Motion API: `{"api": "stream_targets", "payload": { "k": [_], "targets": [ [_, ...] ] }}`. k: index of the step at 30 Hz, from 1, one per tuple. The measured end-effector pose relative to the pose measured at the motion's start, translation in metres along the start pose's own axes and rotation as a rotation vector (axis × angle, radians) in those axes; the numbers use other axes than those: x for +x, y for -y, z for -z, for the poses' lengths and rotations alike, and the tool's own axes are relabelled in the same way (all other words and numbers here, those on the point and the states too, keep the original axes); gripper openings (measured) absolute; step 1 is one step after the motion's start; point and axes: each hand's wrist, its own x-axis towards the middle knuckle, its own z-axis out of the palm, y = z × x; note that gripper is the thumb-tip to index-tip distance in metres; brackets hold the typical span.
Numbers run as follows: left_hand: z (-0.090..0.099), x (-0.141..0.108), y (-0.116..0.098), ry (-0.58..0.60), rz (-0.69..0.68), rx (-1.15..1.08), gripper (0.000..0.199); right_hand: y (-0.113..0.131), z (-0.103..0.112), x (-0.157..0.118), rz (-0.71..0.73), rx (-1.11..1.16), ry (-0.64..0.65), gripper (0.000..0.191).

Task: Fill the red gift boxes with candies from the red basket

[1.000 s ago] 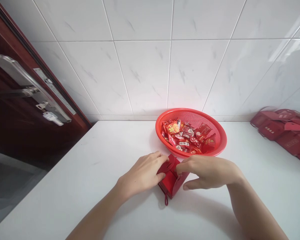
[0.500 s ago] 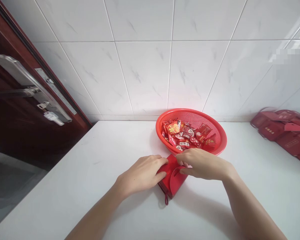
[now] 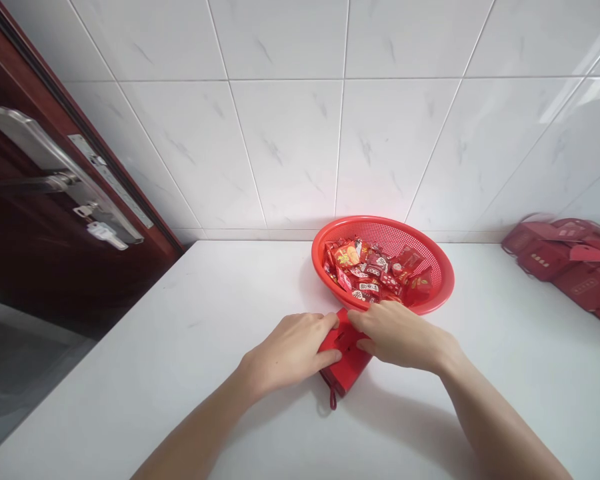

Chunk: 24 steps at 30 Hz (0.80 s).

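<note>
Since flaps (image 3: 341, 337) folded down, left grip (image 3: 290, 353) and right grip (image 3: 397, 340) clamp the red box (image 3: 347, 377).

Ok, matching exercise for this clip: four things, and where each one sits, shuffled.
Things: 1 left hand; 2 right hand; 3 wrapped sweets; 4 pile of red boxes.
Places: A far right of the white counter; B inside the red plastic basket; C right side of the red box; D left side of the red box.
Pairs: 1-D, 2-C, 3-B, 4-A.
</note>
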Motion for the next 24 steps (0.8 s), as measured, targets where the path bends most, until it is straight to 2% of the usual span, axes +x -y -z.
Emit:
{"api": "stream_targets", "payload": {
  "k": [7,12,17,24],
  "targets": [
    [0.01,0.0,0.006,0.09,0.028,-0.04,0.018,0.011,-0.001,0.002,0.108,0.035,-0.003,0.012],
    [0.011,-0.006,0.014,0.111,-0.017,-0.097,0.008,0.016,-0.002,0.002,0.131,0.055,0.022,0.008],
    [-0.012,-0.02,0.027,-0.035,-0.091,-0.291,0.028,0.011,0.002,-0.003,0.14,0.112,0.091,0.003],
    [-0.066,-0.03,0.032,-0.347,-0.058,-0.588,0.033,0.011,0.003,-0.005,0.144,0.136,0.109,0.013]
  ]
}}
